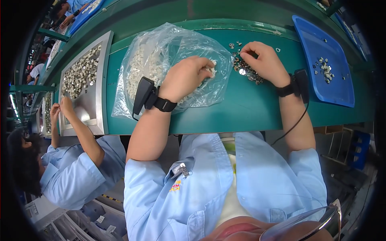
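My left hand (188, 77) reaches over a clear plastic bag (173, 38) lying on the green worktop (245, 114). Its fingers are curled together at a few small white parts (212, 71); what they hold between them is hard to make out. Many more small white parts (145, 76) fill the left half of the bag. To the right, my right hand (266, 61) has thumb and forefinger pinched over a loose pile of small metal pieces (252, 74). Anything in that pinch is too small to tell. Both wrists wear black strapped devices.
A blue tray (343, 90) at the right holds scattered small parts (325, 70). On the left stands a metal-rimmed tray (105, 60) with many small white-and-metal parts (82, 74). A co-worker's hands (60, 106) are at that tray's near left corner. A cable (292, 127) hangs from my right wrist.
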{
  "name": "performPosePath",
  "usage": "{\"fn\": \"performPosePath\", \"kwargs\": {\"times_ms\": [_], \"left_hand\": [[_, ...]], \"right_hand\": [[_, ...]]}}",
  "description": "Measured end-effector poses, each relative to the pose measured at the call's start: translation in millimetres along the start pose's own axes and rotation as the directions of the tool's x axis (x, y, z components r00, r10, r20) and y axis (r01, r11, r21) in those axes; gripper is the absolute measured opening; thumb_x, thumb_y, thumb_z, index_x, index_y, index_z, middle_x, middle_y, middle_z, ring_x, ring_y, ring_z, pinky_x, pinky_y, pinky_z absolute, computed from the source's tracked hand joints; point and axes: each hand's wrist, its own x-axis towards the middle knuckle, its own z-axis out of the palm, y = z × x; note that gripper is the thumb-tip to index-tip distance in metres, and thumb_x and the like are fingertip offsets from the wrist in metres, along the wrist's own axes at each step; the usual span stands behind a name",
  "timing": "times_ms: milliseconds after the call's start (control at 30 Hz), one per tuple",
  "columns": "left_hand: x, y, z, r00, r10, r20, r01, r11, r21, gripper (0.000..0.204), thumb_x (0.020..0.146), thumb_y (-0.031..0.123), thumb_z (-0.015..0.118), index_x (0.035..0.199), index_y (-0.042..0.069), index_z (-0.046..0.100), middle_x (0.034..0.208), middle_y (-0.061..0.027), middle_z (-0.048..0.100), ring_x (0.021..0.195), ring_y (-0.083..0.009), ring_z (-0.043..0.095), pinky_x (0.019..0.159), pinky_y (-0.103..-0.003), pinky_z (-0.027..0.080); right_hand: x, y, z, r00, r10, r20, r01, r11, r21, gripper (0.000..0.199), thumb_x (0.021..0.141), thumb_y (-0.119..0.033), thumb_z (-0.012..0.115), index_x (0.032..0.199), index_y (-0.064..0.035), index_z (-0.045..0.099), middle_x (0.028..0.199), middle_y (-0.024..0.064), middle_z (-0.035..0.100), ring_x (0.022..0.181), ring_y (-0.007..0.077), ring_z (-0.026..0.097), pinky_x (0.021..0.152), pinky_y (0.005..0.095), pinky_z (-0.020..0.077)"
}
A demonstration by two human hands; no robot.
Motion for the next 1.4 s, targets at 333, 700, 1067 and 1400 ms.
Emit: {"fn": "performPosePath", "kwargs": {"times_ms": [333, 700, 1067, 1400], "left_hand": [[6, 0, 1, 0.976, -0.178, -0.127, 0.064, 0.789, -0.611, 0.018, 0.084, 0.005, 0.055, 0.102, 0.003, 0.059, 0.080, -0.0008, 0.057, 0.069, -0.0069, 0.053, 0.063, -0.021, 0.044], [0, 18, 17, 0.994, -0.106, 0.019, 0.069, 0.489, -0.870, 0.013, 0.087, 0.008, 0.054, 0.099, 0.004, 0.058, 0.082, 0.0011, 0.057, 0.073, -0.0037, 0.051, 0.066, -0.018, 0.042], [0, 25, 19, 0.984, -0.169, -0.047, 0.051, 0.531, -0.846, 0.015, 0.080, 0.007, 0.065, 0.093, 0.003, 0.058, 0.073, 0.0041, 0.051, 0.068, -0.0029, 0.046, 0.065, -0.017, 0.040], [-2, 26, 17, 0.985, -0.144, -0.098, -0.010, 0.512, -0.859, 0.024, 0.079, 0.004, 0.065, 0.103, 0.004, 0.063, 0.075, 0.0038, 0.052, 0.067, -0.0037, 0.045, 0.064, -0.017, 0.040]], "right_hand": [[-2, -8, 3, 0.992, 0.120, -0.038, -0.106, 0.960, 0.257, 0.008, 0.082, -0.006, 0.058, 0.088, 0.0006, 0.058, 0.084, 0.0035, 0.061, 0.072, 0.0061, 0.054, 0.065, 0.0197, 0.0438], [-10, -36, 11, 0.984, -0.177, -0.010, 0.170, 0.921, 0.350, 0.011, 0.079, 0.002, 0.057, 0.090, 0.0001, 0.056, 0.094, 0.0063, 0.058, 0.083, 0.0116, 0.056, 0.073, 0.0239, 0.0456], [-13, -41, 19, 0.960, -0.249, -0.131, 0.280, 0.879, 0.385, 0.021, 0.078, 0.003, 0.060, 0.099, -0.0007, 0.057, 0.096, 0.0087, 0.060, 0.088, 0.0159, 0.058, 0.076, 0.0259, 0.0471], [-19, -51, 29, 0.991, -0.034, -0.132, 0.119, 0.683, 0.720, 0.027, 0.080, 0.000, 0.062, 0.105, 0.0006, 0.053, 0.097, 0.0065, 0.058, 0.093, 0.0130, 0.057, 0.074, 0.0252, 0.0474]]}}
